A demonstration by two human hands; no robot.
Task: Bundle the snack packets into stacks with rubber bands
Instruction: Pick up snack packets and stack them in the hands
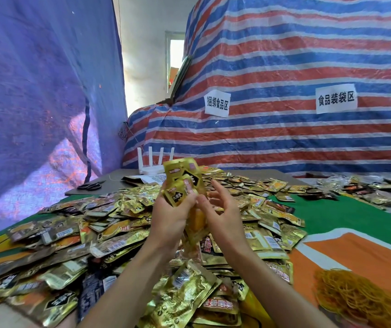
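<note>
- Snack packets (182, 183): a small fanned stack of gold foil packets, held upright just above the middle of the frame, over the heap on the bench (331, 216).
- Left hand (168, 218): grips the lower half of the stack, fingers curled round its front edge.
- Right hand (224, 215): stands just beside the stack with its fingers spread and lightly bent. The thumb lies against the packets, and nothing is pinched. Whether a band is looped on any finger cannot be told.
- Loose heap (118, 223): gold and dark packets lie unsorted across the bench from the left edge to right of centre, and run under both forearms to the bottom of the frame.
- Rubber bands (360, 301): a tangled yellow-orange mound at the lower right, lying bare on the bench and well apart from both hands.
- Progress (judged): the stack in hand is gathered but shows no band, and no banded bundle can be made out on the bench. The work appears to be at an early stage, with nearly the whole heap left.
- Containers: no box, tray or bin is seen, and packets and bands alike lie directly on the bench.
- Surroundings: scissors (90, 185) at the left of the bench; a white four-pronged device (154, 163) behind the stack; a striped tarpaulin (284, 55) with two paper labels (217, 103) at the upper right.
</note>
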